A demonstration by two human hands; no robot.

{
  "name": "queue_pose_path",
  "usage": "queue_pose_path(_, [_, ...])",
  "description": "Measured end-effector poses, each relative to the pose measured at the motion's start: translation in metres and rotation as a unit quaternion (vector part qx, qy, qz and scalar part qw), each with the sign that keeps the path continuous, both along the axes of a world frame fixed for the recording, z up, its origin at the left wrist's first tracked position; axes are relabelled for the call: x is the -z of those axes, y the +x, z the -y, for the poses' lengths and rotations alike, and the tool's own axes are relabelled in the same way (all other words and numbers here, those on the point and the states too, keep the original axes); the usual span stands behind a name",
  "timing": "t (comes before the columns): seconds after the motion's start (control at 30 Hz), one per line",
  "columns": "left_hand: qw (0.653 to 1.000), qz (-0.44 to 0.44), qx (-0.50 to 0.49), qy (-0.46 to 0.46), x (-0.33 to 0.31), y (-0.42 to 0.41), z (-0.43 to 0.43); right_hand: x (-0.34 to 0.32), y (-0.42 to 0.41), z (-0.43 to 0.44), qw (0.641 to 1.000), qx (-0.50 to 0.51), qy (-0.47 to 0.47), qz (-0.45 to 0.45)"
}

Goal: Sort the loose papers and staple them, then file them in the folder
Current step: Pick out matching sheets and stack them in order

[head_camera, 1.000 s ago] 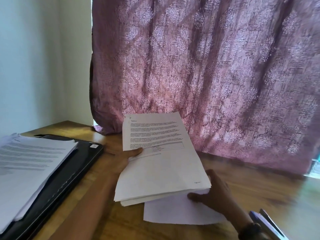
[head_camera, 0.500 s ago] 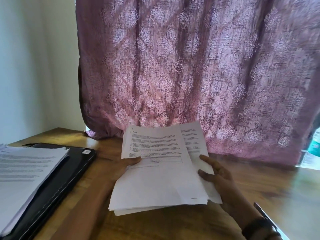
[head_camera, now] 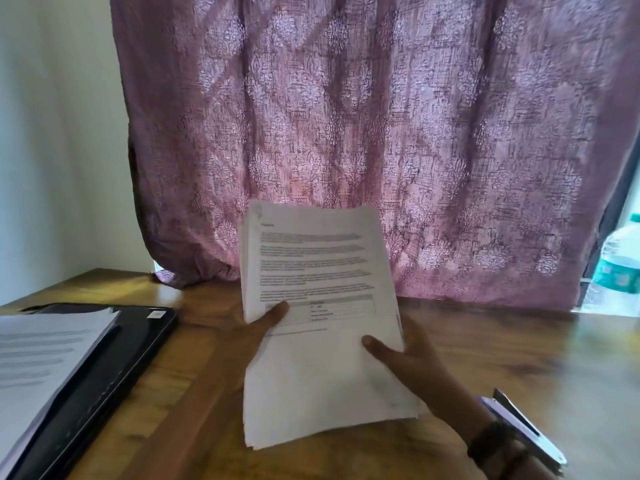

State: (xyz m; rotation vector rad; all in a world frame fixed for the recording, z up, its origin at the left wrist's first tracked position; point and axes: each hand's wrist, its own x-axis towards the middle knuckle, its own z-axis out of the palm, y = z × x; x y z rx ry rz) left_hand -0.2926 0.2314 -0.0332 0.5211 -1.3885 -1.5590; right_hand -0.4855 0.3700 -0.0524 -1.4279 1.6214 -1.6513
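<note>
Centre of frame: both hands are holding the stack of papers above the table, its top edge tipping up toward the curtain.
- The left hand is pinching the stack's left edge, thumb lying on the printed top sheet and fingers hidden behind.
- The right hand is gripping the right edge the same way, thumb on the front and fingers behind.
- Judgement: one hand on each side is letting the person square the edges and read the top page, so sorting is probably under way and stapling not yet begun.

Lower left: the black folder is lying flat on the table, carrying a second pile of printed sheets. It is sitting well apart from the held stack, so nothing from that stack is being filed yet.

Lower right: a purple-and-white object, possibly the stapler, is lying just beside the right wrist, which is wearing a dark band. A water bottle is showing at the right edge.

Against the earlier frames:
- A second ago one loose sheet was lying on the table under the stack.
- Half a second ago a sheet was fanning out to the right behind the top page.
- Now the sheets are sitting nearly flush and the stack is standing steeper.
</note>
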Motion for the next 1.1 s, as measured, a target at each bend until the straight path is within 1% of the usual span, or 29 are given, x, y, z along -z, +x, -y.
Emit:
queue_pose_path(0.03, [0.998,0.007,-0.038,-0.053,0.002,0.0,0.0,0.003,0.002,0.003,0.998,0.04,-0.028,-0.048])
queue_pose_path(0.1, [0.985,0.016,-0.1,-0.139,-0.005,0.001,-0.01,0.005,0.009,0.008,0.989,0.085,-0.08,-0.096])
queue_pose_path(0.17, [0.972,0.007,-0.138,-0.189,-0.01,0.0,-0.016,0.003,0.015,0.009,0.979,0.12,-0.124,-0.113])
queue_pose_path(0.23, [0.963,-0.003,-0.153,-0.222,-0.013,-0.002,-0.021,0.001,0.018,0.009,0.974,0.136,-0.152,-0.095])
queue_pose_path(0.3, [0.962,-0.008,-0.147,-0.231,-0.011,-0.004,-0.021,0.001,0.019,0.009,0.972,0.153,-0.168,-0.065])
queue_pose_path(0.4, [0.962,0.026,-0.14,-0.234,-0.006,-0.008,-0.022,0.003,0.018,0.009,0.964,0.188,-0.187,-0.032])
queue_pose_path(0.47, [0.962,0.042,-0.143,-0.23,-0.002,-0.014,-0.025,0.005,0.016,0.008,0.963,0.19,-0.188,-0.022])
queue_pose_path(0.6, [0.957,0.031,-0.162,-0.239,0.003,-0.023,-0.036,0.007,0.024,0.007,0.97,0.16,-0.176,-0.049])
queue_pose_path(0.73, [0.95,0.011,-0.184,-0.252,0.008,-0.026,-0.038,0.005,0.033,0.004,0.968,0.136,-0.198,-0.068])
queue_pose_path(0.83, [0.952,0.019,-0.183,-0.246,0.013,-0.026,-0.03,0.011,0.03,0.006,0.973,0.124,-0.174,-0.083])
queue_pose_path(0.93, [0.961,0.048,-0.16,-0.22,0.021,-0.025,-0.023,0.026,0.02,0.011,0.98,0.128,-0.119,-0.098])
queue_pose_path(1.0, [0.967,0.071,-0.143,-0.197,0.028,-0.026,-0.017,0.037,0.012,0.013,0.98,0.138,-0.072,-0.122])
queue_pose_path(1.1, [0.967,0.106,-0.127,-0.194,0.035,-0.028,-0.012,0.043,0.004,0.013,0.981,0.136,0.006,-0.141])
